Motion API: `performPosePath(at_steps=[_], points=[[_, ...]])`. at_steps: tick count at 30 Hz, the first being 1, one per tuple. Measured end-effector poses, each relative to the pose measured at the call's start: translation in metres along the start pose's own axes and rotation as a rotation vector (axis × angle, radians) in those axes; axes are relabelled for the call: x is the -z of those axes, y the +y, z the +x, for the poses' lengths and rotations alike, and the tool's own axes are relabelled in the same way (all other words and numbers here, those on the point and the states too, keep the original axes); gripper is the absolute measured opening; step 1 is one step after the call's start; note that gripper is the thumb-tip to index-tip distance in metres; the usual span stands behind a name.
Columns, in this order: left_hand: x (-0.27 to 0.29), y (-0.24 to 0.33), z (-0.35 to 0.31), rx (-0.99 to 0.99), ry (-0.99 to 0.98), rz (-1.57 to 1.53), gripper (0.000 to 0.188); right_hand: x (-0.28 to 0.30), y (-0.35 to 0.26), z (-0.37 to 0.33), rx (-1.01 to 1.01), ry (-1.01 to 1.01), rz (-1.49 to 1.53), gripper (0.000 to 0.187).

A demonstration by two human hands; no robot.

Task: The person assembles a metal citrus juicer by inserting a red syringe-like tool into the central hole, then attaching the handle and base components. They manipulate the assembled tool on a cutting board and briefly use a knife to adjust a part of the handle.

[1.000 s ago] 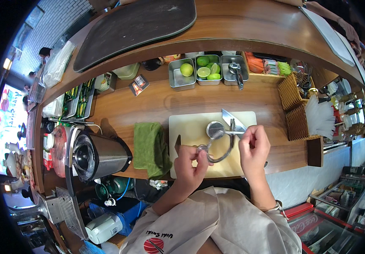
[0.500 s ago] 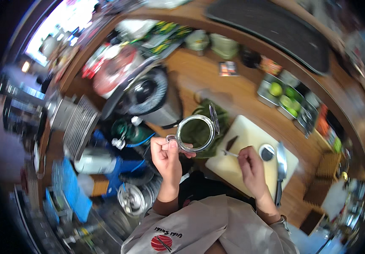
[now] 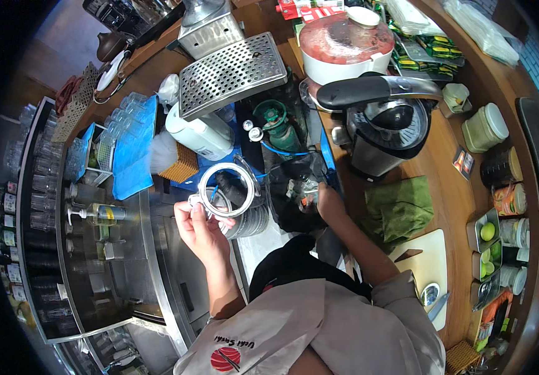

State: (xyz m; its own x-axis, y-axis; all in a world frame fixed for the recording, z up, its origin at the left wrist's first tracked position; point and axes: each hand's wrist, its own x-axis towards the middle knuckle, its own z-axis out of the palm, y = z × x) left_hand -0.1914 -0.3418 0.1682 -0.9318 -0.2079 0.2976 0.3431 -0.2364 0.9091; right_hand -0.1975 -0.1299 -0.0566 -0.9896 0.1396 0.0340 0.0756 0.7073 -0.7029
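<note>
My left hand grips a round metal rim, which looks like the top of a small vessel with a side handle and a hinged lid. Thumb and fingers pinch it at the handle side; dark things show through the ring. My right hand reaches over a black bin bag with rubbish in its mouth. Its fingers point down and are mostly hidden, so what they hold does not show. A cutting board lies right of my right arm, with a round metal-rimmed piece and a knife on it.
A crumpled green cloth lies on the wooden counter beside a citrus press. A perforated metal tray stands above a white kettle. Limes sit in metal containers at right. Glasses fill the left shelves.
My view has turned left, away from the board. My right hand has moved from over the board to the bin bag; the small pale item it held no longer shows. My left hand keeps its hold.
</note>
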Motion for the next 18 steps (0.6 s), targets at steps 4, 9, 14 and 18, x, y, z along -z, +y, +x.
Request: performPosePath(at_steps=[4,9,14,18], points=[[-0.004,-0.007,0.001,0.068,-0.024,-0.032,0.009,-0.01,0.018,0.014,0.031,-0.006,0.185,0.015],[-0.039,-0.019,0.0,0.173,-0.178,-0.139,0.007,0.048,-0.002,0.003,-0.017,-0.035,0.373,0.02],[-0.099,-0.033,-0.011,0.407,-0.454,-0.275,0.012,0.148,-0.044,-0.061,-0.334,0.083,1.039,0.02],[-0.156,-0.046,-0.04,0.65,-0.831,-0.302,0.009,0.222,-0.062,-0.133,-0.131,0.699,0.943,0.031]])
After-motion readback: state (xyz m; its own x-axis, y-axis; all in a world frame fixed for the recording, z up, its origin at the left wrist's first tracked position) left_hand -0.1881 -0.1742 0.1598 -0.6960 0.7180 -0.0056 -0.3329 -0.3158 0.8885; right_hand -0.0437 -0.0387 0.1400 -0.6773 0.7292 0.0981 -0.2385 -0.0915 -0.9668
